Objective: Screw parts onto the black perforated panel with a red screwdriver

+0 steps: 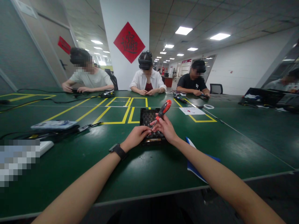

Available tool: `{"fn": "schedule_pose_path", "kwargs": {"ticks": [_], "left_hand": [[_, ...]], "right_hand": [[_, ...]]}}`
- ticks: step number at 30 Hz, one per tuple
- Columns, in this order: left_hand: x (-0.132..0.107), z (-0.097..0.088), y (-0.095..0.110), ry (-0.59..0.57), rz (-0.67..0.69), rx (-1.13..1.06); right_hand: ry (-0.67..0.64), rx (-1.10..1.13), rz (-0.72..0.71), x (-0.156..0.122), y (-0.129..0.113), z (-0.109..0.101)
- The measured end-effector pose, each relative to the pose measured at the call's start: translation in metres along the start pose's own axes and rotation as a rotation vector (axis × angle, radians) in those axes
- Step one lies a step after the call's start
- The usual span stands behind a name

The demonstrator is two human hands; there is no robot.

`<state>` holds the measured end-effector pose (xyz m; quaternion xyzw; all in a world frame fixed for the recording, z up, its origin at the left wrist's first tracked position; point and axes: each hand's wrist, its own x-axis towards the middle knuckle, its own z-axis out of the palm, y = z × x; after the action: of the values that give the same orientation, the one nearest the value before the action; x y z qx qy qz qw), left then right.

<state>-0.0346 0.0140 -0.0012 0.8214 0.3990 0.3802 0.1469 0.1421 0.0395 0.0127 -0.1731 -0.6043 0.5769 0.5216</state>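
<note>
A screwdriver (164,109) with a red and black handle is tilted in my right hand (166,128), its handle up and its shaft slanting down to the left. The fingers of my right hand are closed around its lower part. At the tip end of the shaft my left hand (138,137) is pinched, and whatever its fingertips hold is too small to make out. Both hands are over a black open case (151,117) with a bumpy dark lining, and they hide part of its inside. A dark watch is on my left wrist.
The green table (149,174) bears yellow tape outlines. A blue and white object (197,172) lies partly under my right forearm. To the left are a flat device (54,125) and cables; a paper sheet (191,111) and tape roll (208,106) lie farther right. Several people sit around the table.
</note>
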Motion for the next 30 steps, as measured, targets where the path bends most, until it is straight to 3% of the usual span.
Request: {"fn": "schedule_pose_path", "kwargs": {"ticks": [13,20,30], "left_hand": [[0.0002,-0.0002,0.0,0.045,-0.007,0.018],[0.0006,-0.0019,0.0005,-0.002,0.009,0.051],[0.0,0.0005,0.0001,0.029,-0.001,0.035]], "right_hand": [[0.048,-0.122,-0.082,-0.0015,-0.0028,0.0047],[0.004,0.006,0.003,0.0007,0.0005,-0.0002],[0.067,-0.007,-0.014,-0.0008,-0.0024,-0.001]]}}
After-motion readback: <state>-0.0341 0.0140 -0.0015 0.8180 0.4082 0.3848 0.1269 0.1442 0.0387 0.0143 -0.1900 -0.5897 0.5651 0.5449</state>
